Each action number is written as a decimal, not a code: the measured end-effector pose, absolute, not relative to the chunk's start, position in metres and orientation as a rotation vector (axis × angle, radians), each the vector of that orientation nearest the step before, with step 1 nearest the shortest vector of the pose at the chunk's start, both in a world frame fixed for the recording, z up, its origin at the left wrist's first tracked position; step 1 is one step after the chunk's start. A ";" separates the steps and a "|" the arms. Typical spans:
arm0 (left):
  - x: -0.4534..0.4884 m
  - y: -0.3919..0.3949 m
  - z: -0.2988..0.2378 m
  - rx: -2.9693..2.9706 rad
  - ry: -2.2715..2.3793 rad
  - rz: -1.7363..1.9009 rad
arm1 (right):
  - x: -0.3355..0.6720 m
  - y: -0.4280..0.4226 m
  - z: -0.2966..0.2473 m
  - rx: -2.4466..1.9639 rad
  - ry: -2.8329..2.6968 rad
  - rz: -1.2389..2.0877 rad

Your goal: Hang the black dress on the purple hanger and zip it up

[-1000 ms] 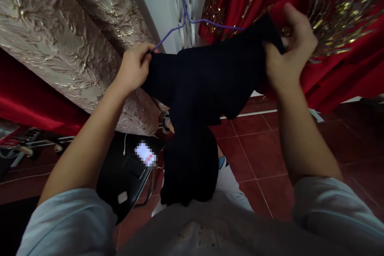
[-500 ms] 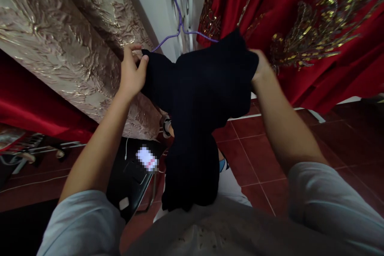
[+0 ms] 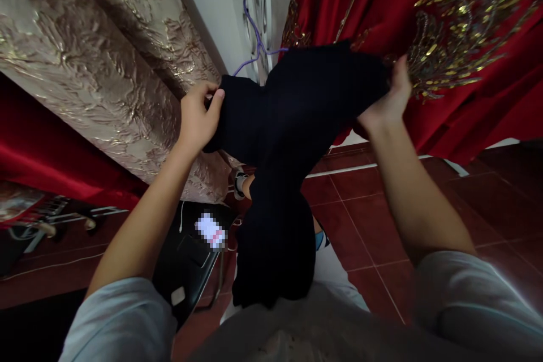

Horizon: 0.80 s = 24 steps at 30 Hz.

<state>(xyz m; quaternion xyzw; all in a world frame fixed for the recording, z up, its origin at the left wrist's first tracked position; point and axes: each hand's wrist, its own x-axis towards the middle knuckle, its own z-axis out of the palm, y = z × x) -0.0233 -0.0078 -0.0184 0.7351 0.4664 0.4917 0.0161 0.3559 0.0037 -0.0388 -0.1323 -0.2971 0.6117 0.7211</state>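
Note:
A dark navy or black garment [image 3: 292,119], perhaps a short-sleeved top, spreads out in front of me and hangs down over my lap. My left hand [image 3: 201,110] pinches its left edge between thumb and fingers. At the right, my right hand [image 3: 392,99] grips the other stretched-out end, thumb up; some of its fingers are hidden behind the cloth. Above the garment a purple wire hanger [image 3: 257,48] shows its hook and shoulders. Its lower part is hidden by the cloth, so I cannot tell whether it is inside the garment.
Textured beige-gold fabric [image 3: 106,79] hangs on the left, red cloth with gold sequins [image 3: 466,28] on the right. A white rack [image 3: 265,5] stands ahead. On a black table [image 3: 169,271] lie a phone with a lit, blurred screen [image 3: 211,231] and a small white case [image 3: 178,295].
My right hand has moved outward to the right, pulling that end of the garment longer and tauter. My left hand has shifted slightly right and down, still holding its edge.

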 end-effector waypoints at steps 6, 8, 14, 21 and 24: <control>-0.017 0.027 -0.026 2.111 1.255 1.725 | 0.342 -0.018 0.026 -0.539 -1.177 1.118; -0.020 0.033 -0.031 2.050 1.171 1.786 | 0.325 -0.026 0.022 -0.687 -1.340 1.018; -0.011 -0.011 -0.030 2.051 0.854 1.614 | 0.293 -0.033 -0.049 -0.880 -2.043 0.839; 0.048 -0.076 -0.014 1.833 0.538 1.308 | 0.258 -0.024 -0.100 -0.868 -2.161 0.081; 0.052 -0.079 -0.030 1.605 0.546 1.227 | 0.261 -0.031 -0.104 -0.796 -2.136 -0.039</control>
